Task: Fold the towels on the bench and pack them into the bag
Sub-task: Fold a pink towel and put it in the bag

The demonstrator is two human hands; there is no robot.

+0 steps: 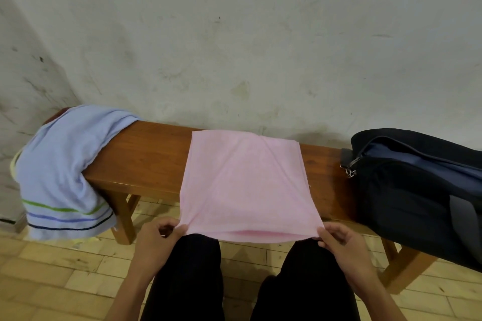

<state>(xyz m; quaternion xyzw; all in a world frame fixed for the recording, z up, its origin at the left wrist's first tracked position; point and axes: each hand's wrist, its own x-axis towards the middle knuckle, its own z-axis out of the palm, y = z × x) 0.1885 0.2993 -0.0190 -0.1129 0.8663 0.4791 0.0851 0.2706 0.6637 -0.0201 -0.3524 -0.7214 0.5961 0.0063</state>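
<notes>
Pink towel (pixel 245 185) is laid across the bench (pixel 151 156), far edge by the wall, near edge overhanging toward the knees. Near corners are pinched: left hand (pixel 159 240) on the left corner, right hand (pixel 344 242) on the right, fingers curled round the cloth in both. At least two layers are seen at the near edge, so a first fold is judged done.

Handling, as judged: light, soft, limp terry; no stiffness; sag is noted between the hands. Grip is best kept at corners, layers held together, edge kept taut.

Blue towel (pixel 60 167) is draped over the bench end, well left of the left hand, unfolded. Bag (pixel 417 190) sits right of the right hand, zip apparently open.
</notes>
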